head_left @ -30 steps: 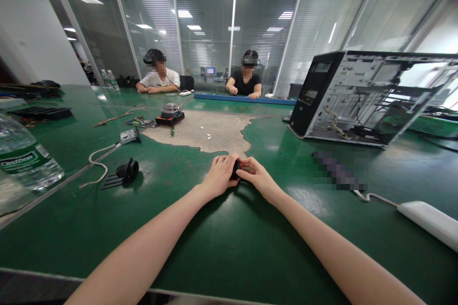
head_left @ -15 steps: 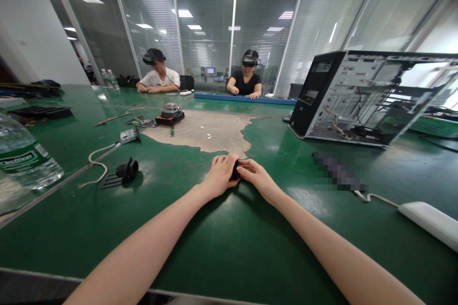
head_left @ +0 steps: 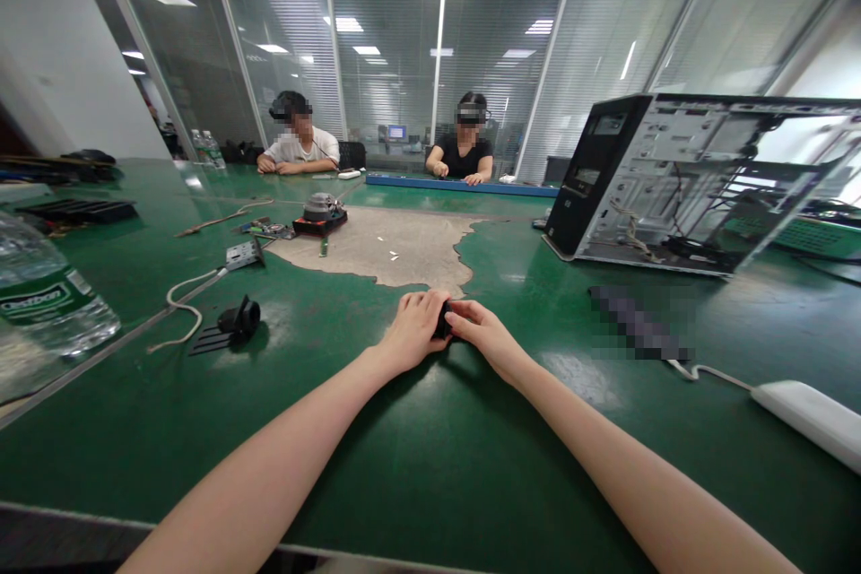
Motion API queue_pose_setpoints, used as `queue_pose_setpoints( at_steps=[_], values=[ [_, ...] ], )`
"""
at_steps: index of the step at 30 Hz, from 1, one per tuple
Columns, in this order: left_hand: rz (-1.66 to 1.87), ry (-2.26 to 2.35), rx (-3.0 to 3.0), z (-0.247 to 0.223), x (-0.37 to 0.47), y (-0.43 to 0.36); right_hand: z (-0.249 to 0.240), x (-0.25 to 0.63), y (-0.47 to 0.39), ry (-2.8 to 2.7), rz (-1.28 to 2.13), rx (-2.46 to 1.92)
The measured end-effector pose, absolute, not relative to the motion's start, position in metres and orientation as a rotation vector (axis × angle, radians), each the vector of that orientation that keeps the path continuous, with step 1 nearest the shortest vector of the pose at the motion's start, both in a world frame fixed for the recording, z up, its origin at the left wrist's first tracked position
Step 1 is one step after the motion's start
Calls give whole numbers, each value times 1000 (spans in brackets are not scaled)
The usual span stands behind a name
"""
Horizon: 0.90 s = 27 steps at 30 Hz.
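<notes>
Between my two hands is a small black part (head_left: 442, 321), mostly covered by fingers, so its kind cannot be made out. My left hand (head_left: 418, 327) is closed over its left side and top. From the right, my right hand (head_left: 476, 323) pinches the same part with thumb and fingers. Both hands are low over the green table (head_left: 430, 466), just in front of a bare patch in its surface. Off to the left lies a black plastic piece (head_left: 235, 323) with a round end and flat prongs.
An open computer case (head_left: 646, 188) stands at right, near a white power strip (head_left: 807, 417) and a blurred dark object (head_left: 636, 323). At left are a water bottle (head_left: 54, 296), a metal bracket (head_left: 243, 255) and a cooler-like part (head_left: 321, 211). Two people sit across the table.
</notes>
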<state>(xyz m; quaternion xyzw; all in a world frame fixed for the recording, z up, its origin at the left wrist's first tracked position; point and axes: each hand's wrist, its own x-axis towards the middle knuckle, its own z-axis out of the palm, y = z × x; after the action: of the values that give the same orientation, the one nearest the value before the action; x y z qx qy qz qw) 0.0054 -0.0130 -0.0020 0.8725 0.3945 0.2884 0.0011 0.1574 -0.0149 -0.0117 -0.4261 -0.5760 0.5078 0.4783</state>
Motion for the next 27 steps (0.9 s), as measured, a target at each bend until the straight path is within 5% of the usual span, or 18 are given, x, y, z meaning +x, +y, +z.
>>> queue_pose_setpoints(
  at_steps=[27],
  values=[
    [919,1227,2747,-2,6,-13,-11,157,-18,-1401,1301,-978]
  ],
)
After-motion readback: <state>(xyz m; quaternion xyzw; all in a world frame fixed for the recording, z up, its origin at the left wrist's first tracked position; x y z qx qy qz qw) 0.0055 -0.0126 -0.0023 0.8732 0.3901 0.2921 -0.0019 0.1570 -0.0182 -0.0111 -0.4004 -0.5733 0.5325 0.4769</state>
